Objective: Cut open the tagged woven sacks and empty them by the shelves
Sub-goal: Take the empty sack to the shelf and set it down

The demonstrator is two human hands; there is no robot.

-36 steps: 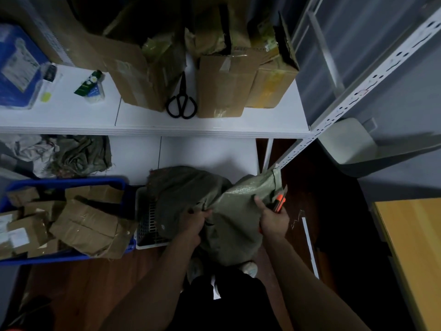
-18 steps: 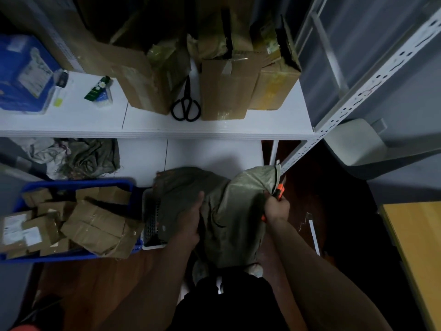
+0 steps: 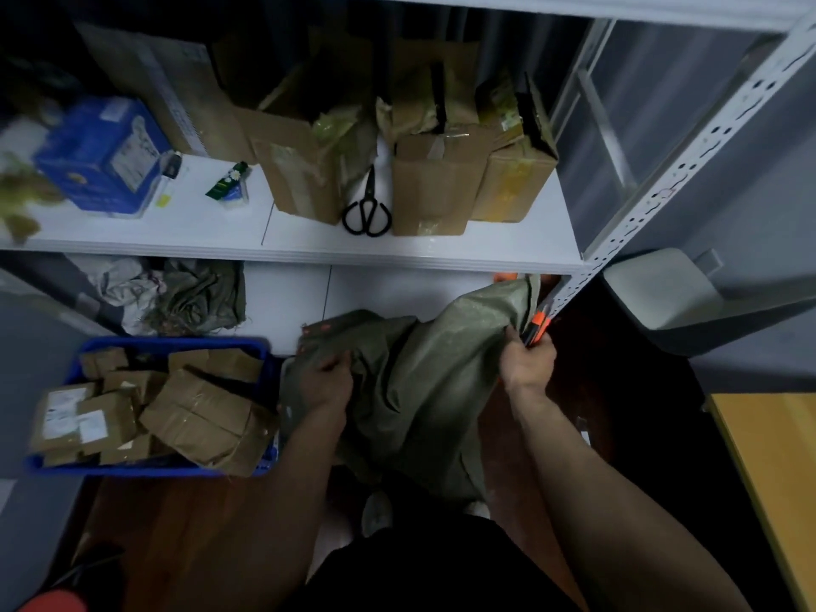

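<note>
Holding up a limp, crinkled olive woven sack [image 3: 424, 390] just before the white metal shelf [image 3: 441, 251]. Clutching coarse weave in the left hand [image 3: 324, 382], pinching the upper corner plus a slim orange cutter [image 3: 538, 322] in the right hand [image 3: 527, 364].

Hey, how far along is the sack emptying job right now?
Looks done: taped parcels fill the blue crate, and limp sacks lie crumpled on the lower shelf. In hand: left hand and right hand both grip a green woven sack, the right also holding an orange cutter. To do: emptying this sack; whether anything remains inside is hidden.
</note>
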